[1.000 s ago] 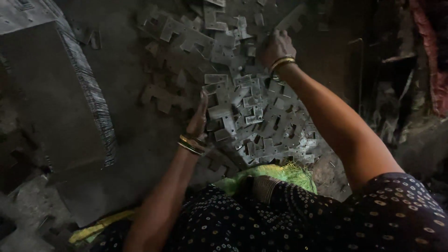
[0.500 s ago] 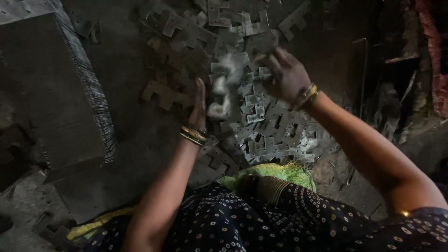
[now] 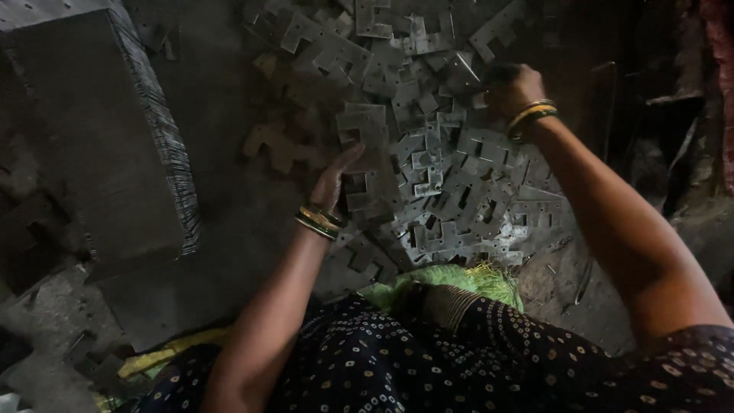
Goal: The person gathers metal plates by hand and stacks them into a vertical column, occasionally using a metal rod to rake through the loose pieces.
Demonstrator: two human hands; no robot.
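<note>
A heap of flat grey metal stampings with notched, stepped outlines covers the dark floor ahead of me. My left hand holds a small stack of these stamped plates upright at the heap's left side. My right hand, with bangles at the wrist, reaches to the far right of the heap and closes on loose stampings there; what lies inside the fist is hidden.
A tall neat stack of thin metal sheets stands at the left, its ribbed edge facing me. A green cloth lies by my knees. Dark clutter and upright metal pieces line the right side.
My right hand came back to the stack by my left hand, then reached out to the far right again. The left hand stayed put, and the plate stack in it looks taller.
</note>
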